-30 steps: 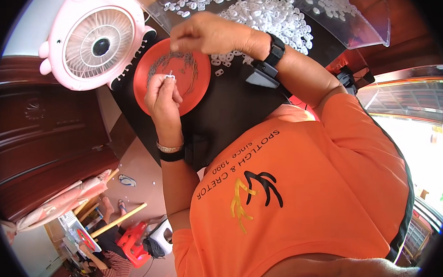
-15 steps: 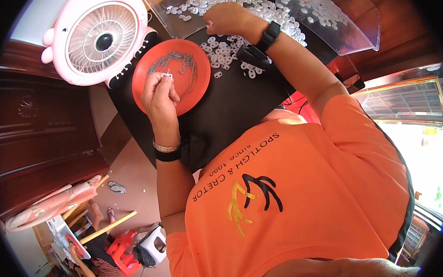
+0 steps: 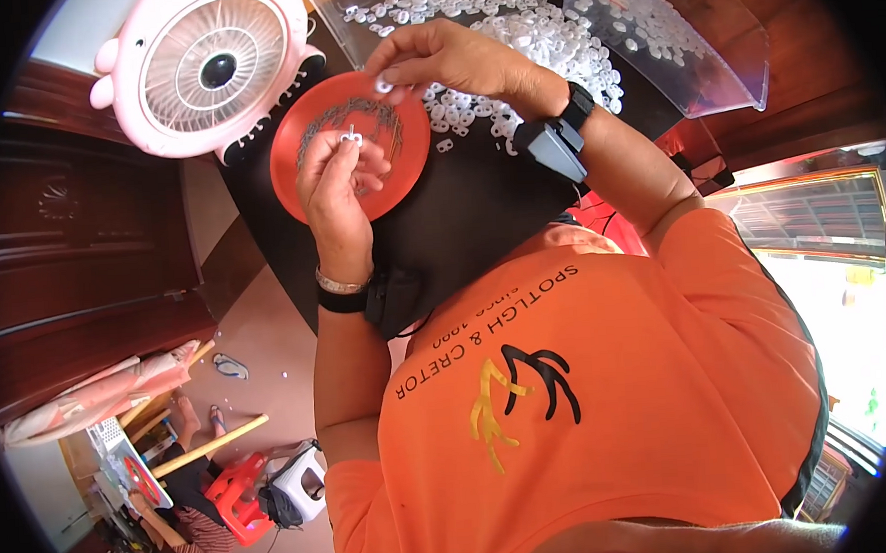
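Note:
Over the red plate [image 3: 410, 173], my left hand [image 3: 336, 187] pinches a small white two-holed plastic piece [image 3: 352, 138] with a thin metal pin standing up from it. Thin grey metal pins [image 3: 329, 114] lie in the plate below, partly covered by my hands. My right hand [image 3: 457, 57] is above the plate's far right edge, with another small white plastic piece [image 3: 384, 85] between thumb and fingers. A heap of similar white pieces [image 3: 551, 46] spreads over the black table beyond and beside that hand.
A pink fan [image 3: 218, 72] stands left of the plate. Clear plastic bins [image 3: 728, 76] with more white pieces stand at the far side of the black table [image 3: 460, 211]. At lower left, another person [image 3: 202, 549] sits near a red stool [image 3: 239, 497].
My right hand has come from the heap toward the plate and now shows a white piece in its fingers. My left hand still holds its piece, with its other fingers more spread.

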`<state>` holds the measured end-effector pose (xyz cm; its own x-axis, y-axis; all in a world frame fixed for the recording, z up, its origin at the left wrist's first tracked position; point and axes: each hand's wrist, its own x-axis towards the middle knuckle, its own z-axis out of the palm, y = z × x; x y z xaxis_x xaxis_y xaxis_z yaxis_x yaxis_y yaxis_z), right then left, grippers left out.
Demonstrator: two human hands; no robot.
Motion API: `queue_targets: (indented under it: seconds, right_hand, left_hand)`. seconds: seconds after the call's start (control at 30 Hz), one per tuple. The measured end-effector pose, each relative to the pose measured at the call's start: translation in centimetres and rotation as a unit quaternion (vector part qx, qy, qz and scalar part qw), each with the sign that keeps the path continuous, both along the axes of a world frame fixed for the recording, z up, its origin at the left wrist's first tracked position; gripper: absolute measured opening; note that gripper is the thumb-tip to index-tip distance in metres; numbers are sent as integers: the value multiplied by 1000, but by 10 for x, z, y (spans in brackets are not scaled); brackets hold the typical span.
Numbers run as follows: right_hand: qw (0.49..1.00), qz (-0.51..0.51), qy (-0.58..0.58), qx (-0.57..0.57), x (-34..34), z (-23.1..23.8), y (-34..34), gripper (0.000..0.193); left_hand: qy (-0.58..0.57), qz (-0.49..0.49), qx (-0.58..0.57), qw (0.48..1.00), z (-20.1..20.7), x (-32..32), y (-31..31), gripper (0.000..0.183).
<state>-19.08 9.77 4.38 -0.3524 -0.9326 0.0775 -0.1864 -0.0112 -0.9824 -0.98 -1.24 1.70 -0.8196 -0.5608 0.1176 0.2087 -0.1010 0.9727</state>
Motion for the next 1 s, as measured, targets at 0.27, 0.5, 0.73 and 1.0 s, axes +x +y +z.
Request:
queue_targets:
  seconds: [0.27, 0.5, 0.73, 1.0]
  right_hand:
    - [989, -2, -108, -97, 43, -20, -23, 15]
    - [993, 13, -81, -85, 37, -26, -21, 18]
    - [973, 16, -213, -86, 35, -22, -14, 20]
    - [993, 26, -76, -87, 35, -26, -15, 30]
  left_hand:
    - [87, 3, 40, 995, -2, -2, -6, 15]
    - [82, 29, 43, 995, -1, -1, -5, 15]
    - [62, 25, 30, 997, -5, 0, -8, 15]
    - [41, 29, 14, 999, -3, 0, -2, 14]
